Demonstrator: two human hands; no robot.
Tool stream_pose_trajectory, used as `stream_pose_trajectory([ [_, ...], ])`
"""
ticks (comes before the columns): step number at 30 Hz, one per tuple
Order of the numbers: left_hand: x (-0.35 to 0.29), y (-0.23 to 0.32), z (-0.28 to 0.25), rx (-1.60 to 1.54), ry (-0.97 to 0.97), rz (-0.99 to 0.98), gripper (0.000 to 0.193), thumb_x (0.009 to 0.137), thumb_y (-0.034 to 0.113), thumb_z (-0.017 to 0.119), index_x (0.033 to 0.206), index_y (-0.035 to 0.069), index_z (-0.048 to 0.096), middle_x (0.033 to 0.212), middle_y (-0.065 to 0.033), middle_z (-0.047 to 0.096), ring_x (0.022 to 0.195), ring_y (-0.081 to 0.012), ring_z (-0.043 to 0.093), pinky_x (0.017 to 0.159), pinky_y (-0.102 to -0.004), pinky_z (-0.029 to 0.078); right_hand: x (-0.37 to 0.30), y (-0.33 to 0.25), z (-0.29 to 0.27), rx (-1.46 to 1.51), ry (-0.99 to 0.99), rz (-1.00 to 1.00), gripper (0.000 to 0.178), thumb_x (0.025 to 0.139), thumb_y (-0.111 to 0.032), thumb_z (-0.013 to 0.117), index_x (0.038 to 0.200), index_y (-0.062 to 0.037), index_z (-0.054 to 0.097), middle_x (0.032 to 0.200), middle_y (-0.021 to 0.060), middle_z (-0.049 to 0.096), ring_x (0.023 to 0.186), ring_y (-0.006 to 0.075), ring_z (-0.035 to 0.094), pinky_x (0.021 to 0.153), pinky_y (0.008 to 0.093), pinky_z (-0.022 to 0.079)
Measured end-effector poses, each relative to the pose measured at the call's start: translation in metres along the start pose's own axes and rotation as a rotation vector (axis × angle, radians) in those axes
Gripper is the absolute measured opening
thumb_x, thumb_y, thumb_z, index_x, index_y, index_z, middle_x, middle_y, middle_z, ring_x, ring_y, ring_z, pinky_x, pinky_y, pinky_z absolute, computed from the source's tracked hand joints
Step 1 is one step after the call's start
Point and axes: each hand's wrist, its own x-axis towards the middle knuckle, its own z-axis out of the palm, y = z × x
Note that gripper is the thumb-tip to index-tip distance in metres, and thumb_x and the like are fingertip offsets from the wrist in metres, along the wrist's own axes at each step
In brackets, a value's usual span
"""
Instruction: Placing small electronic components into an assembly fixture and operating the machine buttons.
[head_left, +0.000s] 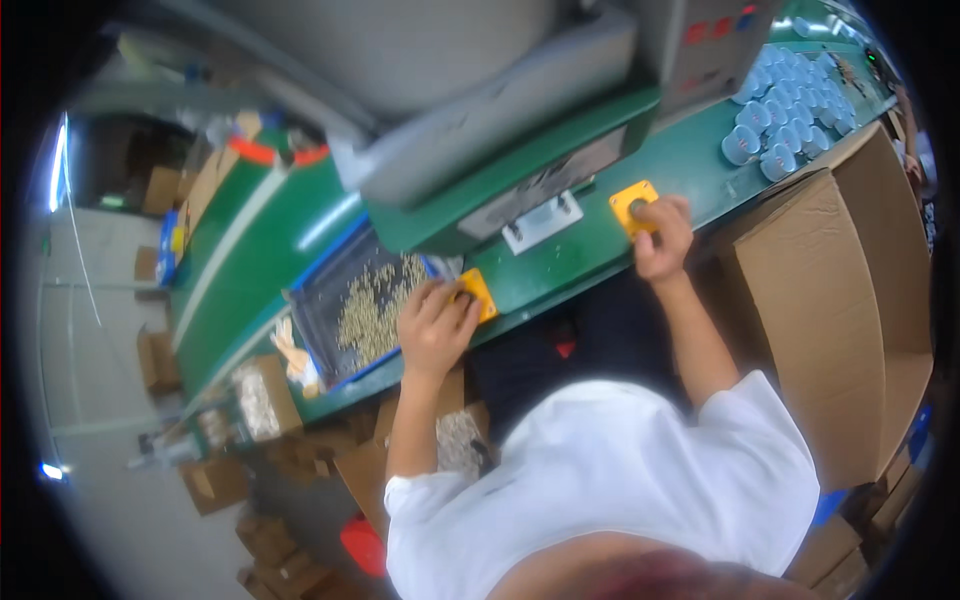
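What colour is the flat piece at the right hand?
The flat piece at the right hand is yellow-orange, seen in the head view.

Machine label (545, 186) blurred, red marks (696, 33) unreadable

White short-sleeved shirt (610, 475), dark legwear (625, 345), ungloved hands (432, 325)

Grey-and-green metal machine (520, 165) sits over the long green workbench (700, 170), white rectangular plate (542, 222) right at its front. One flat yellow square piece (482, 294) is at the left hand's (432, 325) fingertips, another (621, 200) at the right's (664, 240). Shallow blue-rimmed black tray (322, 312)'s just left, beige bits (370, 320) inside. Pale-blue round cups (741, 145) are far right, beyond the open brown cardboard box (815, 300).
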Motion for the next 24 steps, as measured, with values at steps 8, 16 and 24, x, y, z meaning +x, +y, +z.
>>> stream_pose_trajectory([
  [8, -0.031, -0.07, 0.003, -0.114, -0.023, -0.465, 0.018, 0.089, 0.01, 0.072, 0.103, -0.002, 0.075, 0.116, -0.0174, 0.072, 0.107, -0.0339, 0.067, 0.093, -0.0407, 0.053, 0.001, -0.012, 0.0, 0.165, 0.056, 0.158, 0.027, 0.075, -0.005, 0.063, 0.102, -0.0017, 0.063, 0.106, 0.016, 0.066, 0.096, 0.0345, 0.058, 0.088, 0.0418, 0.048],
  [16, -0.047, -0.083, -0.008, -0.188, -0.26, -0.532, 0.027, 0.097, 0.013, 0.064, 0.119, 0.0, 0.071, 0.124, -0.0178, 0.068, 0.119, -0.0343, 0.061, 0.103, -0.0422, 0.046, 0.005, -0.013, -0.002, 0.117, -0.011, 0.157, 0.025, 0.075, -0.006, 0.065, 0.099, -0.0022, 0.063, 0.106, 0.0148, 0.067, 0.099, 0.0338, 0.058, 0.089, 0.0418, 0.048],
  [24, -0.08, -0.089, -0.057, -0.086, -0.429, -0.725, 0.017, 0.094, 0.009, 0.067, 0.107, 0.0, 0.073, 0.104, -0.0164, 0.069, 0.092, -0.033, 0.067, 0.086, -0.0387, 0.053, 0.007, -0.013, -0.003, 0.139, -0.068, 0.185, 0.019, 0.08, -0.002, 0.061, 0.098, -0.0014, 0.063, 0.109, 0.0153, 0.065, 0.101, 0.0329, 0.058, 0.093, 0.0409, 0.048],
])
